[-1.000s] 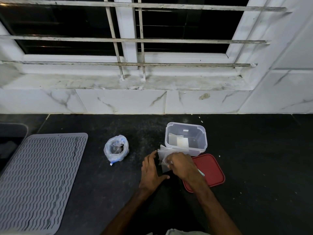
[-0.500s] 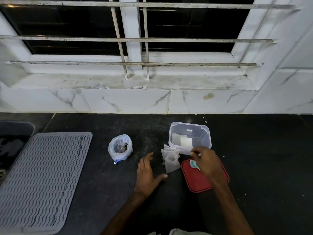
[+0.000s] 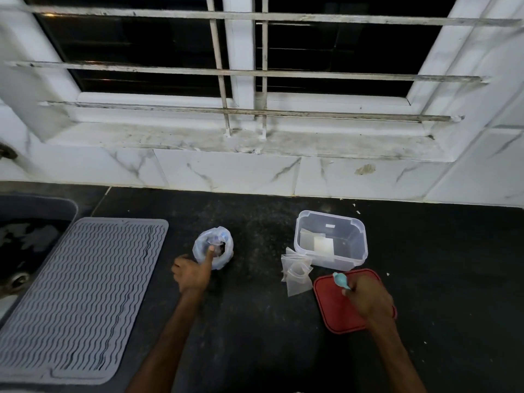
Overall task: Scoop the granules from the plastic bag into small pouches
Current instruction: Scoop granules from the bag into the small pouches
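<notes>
In the head view, a plastic bag [image 3: 226, 258] is sitting upright on the dark counter [image 3: 255, 321], its top open and dark contents [image 3: 221, 247] showing inside. The left hand [image 3: 192, 275] is reaching to the bag's near side with its fingers curling in and its thumb sticking up against the bag's front; whether it is actually gripping the plastic is not possible to tell. The right hand [image 3: 368, 300] is hovering over a red lid [image 3: 330, 310] lying flat on the counter, with its fingers pinching a small blue-green scoop [image 3: 340, 280] whose bowl is pointing away from the person. A few clear small pouches [image 3: 296, 275] are lying in a loose pile between the bag and the lid, just in front of a clear tub [image 3: 358, 245] that is holding some pale flat pieces. A grey ribbed mat [image 3: 79, 293] is lying well to the left, beside a sink [image 3: 17, 236].
</notes>
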### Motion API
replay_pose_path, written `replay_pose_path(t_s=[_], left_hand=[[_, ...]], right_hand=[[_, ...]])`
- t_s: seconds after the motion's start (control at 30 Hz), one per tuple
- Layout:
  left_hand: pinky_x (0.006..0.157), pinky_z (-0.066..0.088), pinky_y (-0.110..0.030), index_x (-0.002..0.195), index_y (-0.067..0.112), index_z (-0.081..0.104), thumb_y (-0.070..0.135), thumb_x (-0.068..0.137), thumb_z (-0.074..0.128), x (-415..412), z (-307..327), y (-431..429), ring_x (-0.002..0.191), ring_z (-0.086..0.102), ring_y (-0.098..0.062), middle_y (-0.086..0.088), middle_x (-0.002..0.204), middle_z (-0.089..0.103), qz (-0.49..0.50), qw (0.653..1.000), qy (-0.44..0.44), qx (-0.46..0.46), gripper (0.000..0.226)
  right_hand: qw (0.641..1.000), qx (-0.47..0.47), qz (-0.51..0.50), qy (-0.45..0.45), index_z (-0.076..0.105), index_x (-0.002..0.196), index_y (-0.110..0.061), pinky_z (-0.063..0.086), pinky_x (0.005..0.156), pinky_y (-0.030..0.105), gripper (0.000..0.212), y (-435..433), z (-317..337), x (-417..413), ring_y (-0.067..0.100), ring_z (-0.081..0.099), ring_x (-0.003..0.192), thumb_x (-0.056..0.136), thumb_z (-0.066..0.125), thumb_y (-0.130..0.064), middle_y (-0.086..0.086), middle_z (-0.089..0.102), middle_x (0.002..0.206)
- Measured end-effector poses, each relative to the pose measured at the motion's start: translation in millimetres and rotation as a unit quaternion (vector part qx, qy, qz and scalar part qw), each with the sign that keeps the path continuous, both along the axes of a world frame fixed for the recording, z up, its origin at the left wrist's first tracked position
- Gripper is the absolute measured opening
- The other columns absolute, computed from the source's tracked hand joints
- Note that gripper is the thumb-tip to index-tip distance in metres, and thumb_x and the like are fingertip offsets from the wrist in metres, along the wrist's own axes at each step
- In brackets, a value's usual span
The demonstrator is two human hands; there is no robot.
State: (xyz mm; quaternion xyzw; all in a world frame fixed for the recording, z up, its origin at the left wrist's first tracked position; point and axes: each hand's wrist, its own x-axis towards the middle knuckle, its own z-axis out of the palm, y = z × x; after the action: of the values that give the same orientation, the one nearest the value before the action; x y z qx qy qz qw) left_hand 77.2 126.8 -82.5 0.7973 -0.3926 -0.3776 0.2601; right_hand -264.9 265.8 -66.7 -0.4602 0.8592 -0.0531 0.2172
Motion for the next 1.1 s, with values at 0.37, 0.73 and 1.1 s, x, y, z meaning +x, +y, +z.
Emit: replay_pose_path(t_s=[0.37,0.73,1.1], left_hand=[[0.079,0.058,-0.045,0.103,0.004,0.062,0.035,0.081,0.072,-6,-20,-7,0.094,0.065,-0.031,-0.020,0.106,0.066,-0.020,0.995,0.094,0.017,0.039],[0.073,0.056,-0.040,0.102,0.010,0.053,0.019,0.091,0.062,-7,9,25,0.083,0.061,-0.019,-0.006,0.092,0.061,-0.055,0.993,0.093,-0.036,0.017],[0.085,0.049,-0.037,0.109,0.006,0.057,0.005,0.096,0.049,-16,1,25,0.097,0.058,-0.024,-0.011,0.103,0.061,-0.015,0.984,0.175,0.020,0.015]], right_hand=[[0.937,-0.204,0.132,-0.251,0.072,0.092,-0.022,0.053,0.067,0.022,0.006,-50,70,95,0.002,0.066,0.071,0.087,0.071,-0.018,-0.008,0.072,0.082],[0.937,0.039,0.346,0.023,0.047,0.134,-0.011,0.049,0.093,0.039,0.041,-104,21,200,0.028,0.061,0.112,0.096,0.057,-0.021,0.012,0.060,0.125],[0.974,-0.040,0.220,-0.045,0.064,0.115,-0.012,0.051,0.092,0.034,0.024,-100,-11,204,0.023,0.064,0.106,0.096,0.055,-0.025,0.007,0.068,0.112]])
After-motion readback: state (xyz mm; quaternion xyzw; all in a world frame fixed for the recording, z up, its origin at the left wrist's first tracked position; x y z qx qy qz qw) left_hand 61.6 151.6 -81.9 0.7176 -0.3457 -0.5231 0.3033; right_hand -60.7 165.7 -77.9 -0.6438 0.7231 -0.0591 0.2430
